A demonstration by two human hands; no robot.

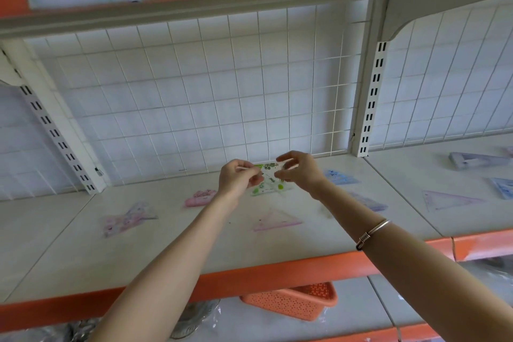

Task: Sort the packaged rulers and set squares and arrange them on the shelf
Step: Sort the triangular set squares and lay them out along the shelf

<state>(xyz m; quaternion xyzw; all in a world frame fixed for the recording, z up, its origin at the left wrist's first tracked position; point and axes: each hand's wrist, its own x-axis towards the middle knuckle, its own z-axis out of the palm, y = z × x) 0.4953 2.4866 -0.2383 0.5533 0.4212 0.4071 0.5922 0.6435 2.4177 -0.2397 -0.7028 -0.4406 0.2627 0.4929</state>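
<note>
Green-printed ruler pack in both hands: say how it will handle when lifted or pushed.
Probably light: the green-printed ruler pack is held by fingertip pinches of the left hand and right hand. Likely fairly stiff, as it looks flat between them. Its clear wrap may slide easily on the smooth shelf.

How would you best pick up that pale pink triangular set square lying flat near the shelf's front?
Probably by its long near edge, coming from the front: the pink set square lies flat and thin on the shelf, apex pointing away, so you would lift that edge first, then pinch it.
</note>
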